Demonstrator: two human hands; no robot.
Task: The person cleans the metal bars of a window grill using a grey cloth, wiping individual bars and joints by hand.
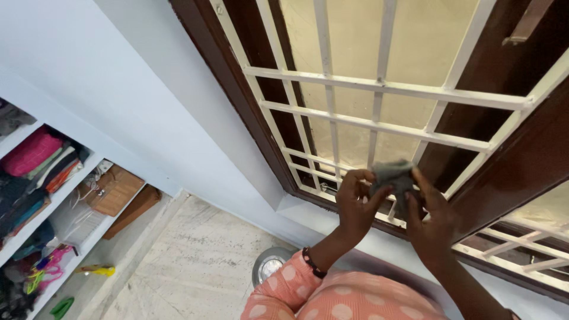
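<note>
Cloth (pixel 396 178) sat bunched between both my hands, up against the white window grille (pixel 379 127) near its bottom bars. My left hand (pixel 355 204) pinched one edge, my right hand (pixel 431 219) closed round the other, keeping it taut. Shelves (pixel 41 207) held folded clothes (pixel 32 155).

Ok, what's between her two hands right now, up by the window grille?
In the head view, a crumpled grey cloth lies between the left hand and the right hand. Both hands grip it, against the cream window grille.
</note>
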